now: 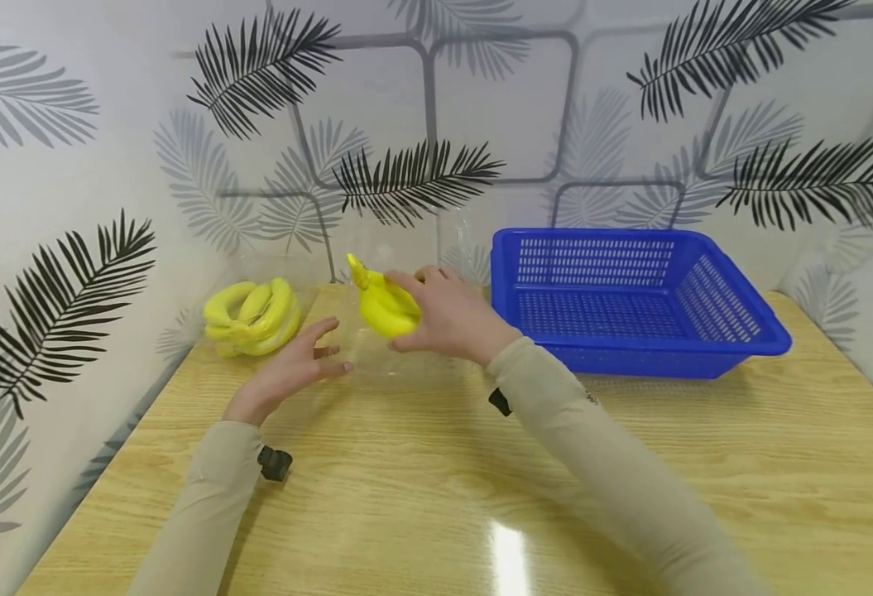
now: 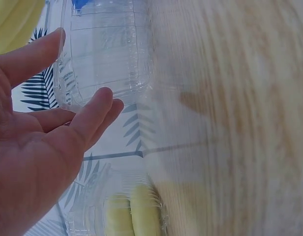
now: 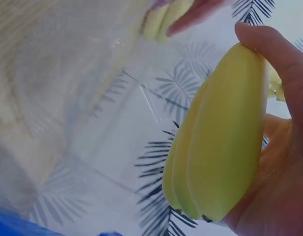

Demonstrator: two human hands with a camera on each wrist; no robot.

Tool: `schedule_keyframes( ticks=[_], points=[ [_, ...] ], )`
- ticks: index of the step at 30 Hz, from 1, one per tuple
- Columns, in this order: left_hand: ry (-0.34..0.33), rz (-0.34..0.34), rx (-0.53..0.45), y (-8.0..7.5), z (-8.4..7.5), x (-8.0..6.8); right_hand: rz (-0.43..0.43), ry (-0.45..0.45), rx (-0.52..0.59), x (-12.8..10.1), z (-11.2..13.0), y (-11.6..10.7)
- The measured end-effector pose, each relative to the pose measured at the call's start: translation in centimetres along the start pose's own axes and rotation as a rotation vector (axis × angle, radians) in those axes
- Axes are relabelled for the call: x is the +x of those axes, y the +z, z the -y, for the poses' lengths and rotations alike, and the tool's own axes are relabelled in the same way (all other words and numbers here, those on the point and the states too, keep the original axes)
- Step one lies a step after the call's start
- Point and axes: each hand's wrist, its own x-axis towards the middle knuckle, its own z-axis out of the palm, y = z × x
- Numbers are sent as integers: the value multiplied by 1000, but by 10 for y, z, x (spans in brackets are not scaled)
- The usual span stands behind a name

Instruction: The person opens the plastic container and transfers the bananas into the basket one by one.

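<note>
My right hand point(image 1: 436, 310) grips a yellow banana bunch point(image 1: 381, 305) from its right side and holds it just above the wooden table point(image 1: 436, 488). In the right wrist view the thumb point(image 3: 269, 46) curls over the bunch point(image 3: 223, 142). Under and around the held bunch stands a clear plastic container point(image 1: 399, 364), hard to make out. My left hand point(image 1: 305, 358) is open beside it, fingers straight. In the left wrist view its fingertips point(image 2: 105, 101) lie at the clear container's wall point(image 2: 109, 49); I cannot tell whether they touch it. A second banana bunch point(image 1: 252, 317) lies at the far left.
A blue perforated plastic basket point(image 1: 734, 327) sits at the back right of the table with nothing in it. Walls papered with a palm-leaf pattern close off the left, back and right. The second bunch point(image 2: 134, 216) seems to sit inside another clear container.
</note>
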Motion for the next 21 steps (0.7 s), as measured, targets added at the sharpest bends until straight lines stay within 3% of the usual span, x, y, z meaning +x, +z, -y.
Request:
schedule_keyframes(
  ticks=[9,21],
  points=[
    [32,7,-29,2,2,-1,-104,3,0,-23,-19,-28],
    [38,1,-36,3,4,2,-139,37,-67,-51,-61,-46]
  ],
)
